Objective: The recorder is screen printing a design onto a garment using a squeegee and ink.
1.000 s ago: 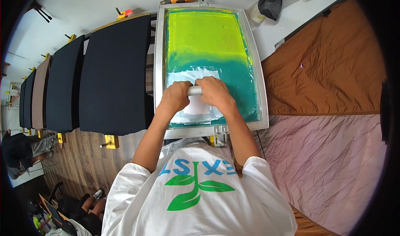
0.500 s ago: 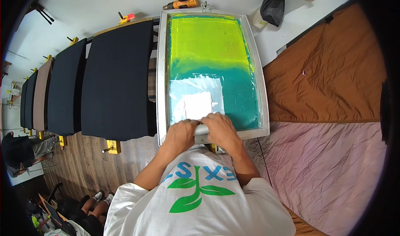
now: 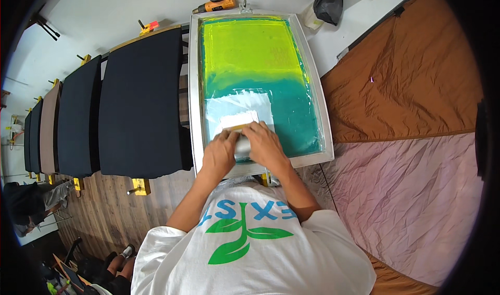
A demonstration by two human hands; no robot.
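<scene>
A silk-screen frame (image 3: 195,94) with a pale metal rim lies right in front of me. Its mesh is teal (image 3: 294,112) nearby and yellow-green (image 3: 250,45) toward the far end. Both of my hands grip a squeegee (image 3: 242,147) over the near-left part of the mesh. My left hand (image 3: 220,151) is closed around its left side, my right hand (image 3: 265,145) around its right. Beyond the squeegee's edge lies a patch of white ink (image 3: 239,118), inside a paler whitish area of the mesh. Fingers cover much of the squeegee.
Black fabric-covered boards (image 3: 140,102) stand in a row at left, with yellow clamps (image 3: 140,186) at their ends. An orange heat gun (image 3: 219,4) lies beyond the frame, near a black bag (image 3: 329,3). Brown cloth (image 3: 396,81) and pinkish cloth (image 3: 401,201) spread at right. People sit lower left.
My hands and the squeegee have moved away from my body, from the near rim up over the mesh. Less of the white ink shows now. The view has shifted slightly.
</scene>
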